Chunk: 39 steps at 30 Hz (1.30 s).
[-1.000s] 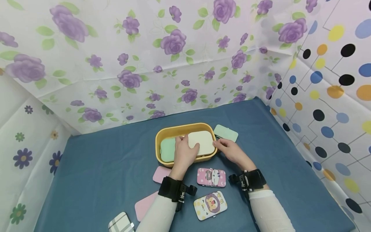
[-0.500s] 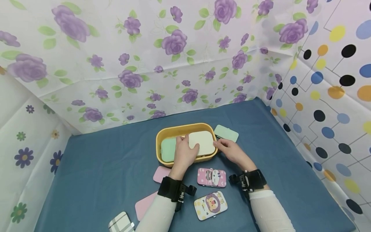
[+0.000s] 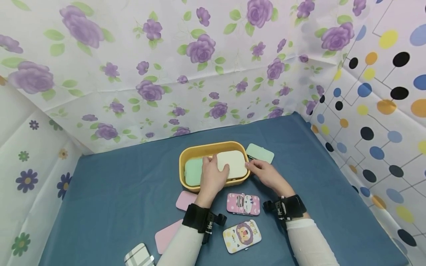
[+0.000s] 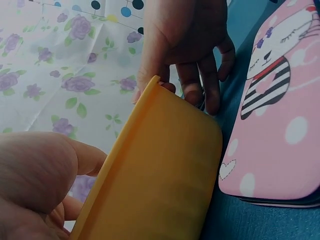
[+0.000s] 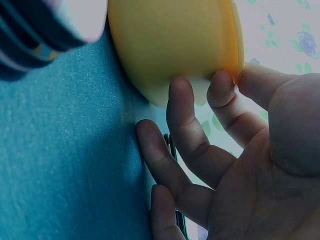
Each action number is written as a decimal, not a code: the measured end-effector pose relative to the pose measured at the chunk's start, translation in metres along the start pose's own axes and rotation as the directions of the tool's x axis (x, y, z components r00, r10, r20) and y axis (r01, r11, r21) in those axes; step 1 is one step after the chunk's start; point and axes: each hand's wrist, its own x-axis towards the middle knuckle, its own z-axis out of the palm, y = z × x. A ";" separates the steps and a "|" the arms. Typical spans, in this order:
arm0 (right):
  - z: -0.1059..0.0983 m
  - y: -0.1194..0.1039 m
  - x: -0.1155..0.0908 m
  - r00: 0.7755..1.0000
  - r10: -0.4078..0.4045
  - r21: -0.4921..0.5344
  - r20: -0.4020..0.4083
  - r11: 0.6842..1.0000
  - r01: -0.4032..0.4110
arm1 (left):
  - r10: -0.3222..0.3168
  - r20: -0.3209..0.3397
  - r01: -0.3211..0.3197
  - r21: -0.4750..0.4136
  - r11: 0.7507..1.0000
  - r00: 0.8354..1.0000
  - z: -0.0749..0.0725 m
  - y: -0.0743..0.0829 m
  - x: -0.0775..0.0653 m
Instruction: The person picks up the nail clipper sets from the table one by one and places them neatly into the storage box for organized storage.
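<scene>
Yellow box (image 3: 196, 150) sits approx. mid-bench (image 3: 110, 192), long side running 9 to 3 o'clock. Inside: mint case (image 3: 193, 172) at the 9 o'clock end, cream case (image 3: 235, 164) at the 3 o'clock end.

L hand (image 3: 213, 178) reaches in from 6 o'clock, thumb on top of cream case, fingers by its 9 o'clock edge; some fingertips hidden, so can't tell if it's gripping or just pressing. R hand (image 3: 266, 173) pinches the box rim at 3 o'clock, thumb vs. index; its other fingers are loosely bent.

Around the box, clock from its ctr.: pale green case (image 3: 260, 152) at 2-3, just beyond R hand's fingers; pink cat case (image 3: 243, 204) at 5, near the box; lion case (image 3: 242, 236) also 5, further out; small pink case (image 3: 185, 200) at 7-8, partly behind L wrist; larger pink case (image 3: 166, 236) at 7, partly behind L sleeve; plaid case (image 3: 139, 255) at 7-8, furthest, cut off by frame.
</scene>
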 end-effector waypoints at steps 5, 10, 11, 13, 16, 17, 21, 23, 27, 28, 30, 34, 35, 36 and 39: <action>0.000 0.000 -0.001 1.000 0.008 0.000 0.002 1.000 -0.008 | -0.003 -0.012 0.003 -0.026 1.000 1.000 -0.001 0.001 -0.001; 0.001 -0.001 0.000 1.000 0.026 0.000 0.003 1.000 -0.026 | 0.024 -0.037 -0.025 -0.043 0.999 0.999 -0.001 0.000 -0.003; 0.001 -0.001 0.000 1.000 0.028 0.001 0.003 1.000 -0.028 | 0.031 -0.043 -0.033 -0.045 0.998 0.999 -0.001 -0.001 -0.003; 0.001 0.000 0.000 1.000 0.026 0.003 0.000 1.000 -0.026 | 0.048 -0.052 -0.050 -0.050 0.997 0.998 -0.002 -0.001 -0.004; 0.001 0.000 0.000 1.000 0.017 0.005 0.000 1.000 -0.017 | 0.066 -0.061 -0.071 -0.087 0.994 0.996 -0.002 -0.002 -0.003; 0.000 0.000 0.000 1.000 0.014 0.007 0.000 1.000 -0.014 | 0.069 -0.065 -0.076 -0.105 0.992 0.995 -0.003 -0.002 -0.002; -0.001 -0.002 0.000 1.000 0.012 0.009 0.003 1.000 -0.012 | 0.069 -0.081 -0.083 -0.185 0.979 0.994 -0.004 -0.002 0.001; -0.002 -0.003 0.000 1.000 0.015 0.010 0.005 1.000 -0.015 | 0.067 -0.086 -0.084 -0.216 0.973 0.994 -0.005 -0.002 0.002; -0.003 -0.005 -0.001 1.000 0.027 0.009 0.007 1.000 -0.027 | 0.058 -0.079 -0.076 -0.247 0.966 0.995 -0.008 -0.002 0.002; -0.003 -0.005 -0.001 1.000 0.029 0.008 0.008 1.000 -0.029 | 0.059 -0.078 -0.077 -0.255 0.964 0.995 -0.009 -0.001 0.002; -0.002 -0.005 -0.001 0.999 0.030 0.005 0.009 1.000 -0.031 | 0.056 -0.073 -0.074 -0.269 0.960 0.996 -0.012 -0.001 0.000; -0.002 -0.005 -0.001 1.000 0.025 0.006 0.009 1.000 -0.026 | 0.060 -0.067 -0.077 -0.288 0.954 0.996 -0.020 -0.001 -0.003; -0.001 -0.005 -0.001 1.000 0.024 0.005 0.010 1.000 -0.024 | 0.059 -0.063 -0.075 -0.289 0.955 0.996 -0.023 -0.001 -0.004; -0.001 -0.005 -0.001 1.000 0.023 0.007 0.010 1.000 -0.023 | 0.060 -0.063 -0.076 -0.286 0.955 0.996 -0.026 -0.002 -0.005; 0.000 -0.004 -0.001 1.000 0.022 0.008 0.011 1.000 -0.022 | 0.066 -0.070 -0.083 -0.277 0.957 0.995 -0.036 -0.003 -0.008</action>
